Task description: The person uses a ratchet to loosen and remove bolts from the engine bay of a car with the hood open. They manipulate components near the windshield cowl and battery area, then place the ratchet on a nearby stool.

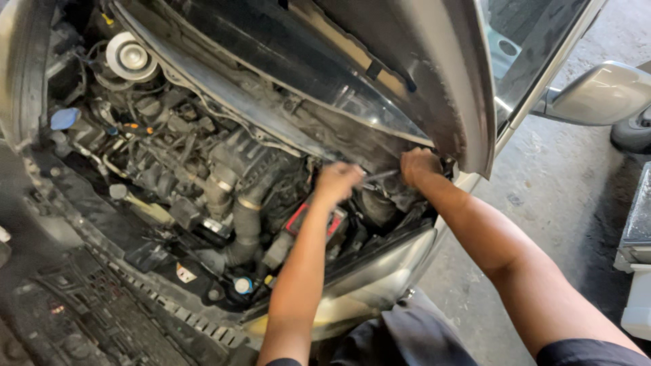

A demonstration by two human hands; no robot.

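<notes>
Both hands are reaching deep into the engine bay [203, 169] under the raised hood [420, 74]; the left hand [337, 181] is closing around one end of a slim metal tool [375, 177] (a wrench, seemingly); the right hand [419, 165] is gripping its other end, beside the headlight [369, 278].

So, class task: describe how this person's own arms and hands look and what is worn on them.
Both forearms are bare from elbow to wrist. The left hand and right hand wear no gloves; no watch, ring or wristband shows. A dark short sleeve edges the right upper arm, and a sliver of dark sleeve shows at the left. Dark grey trousers appear below.
</notes>
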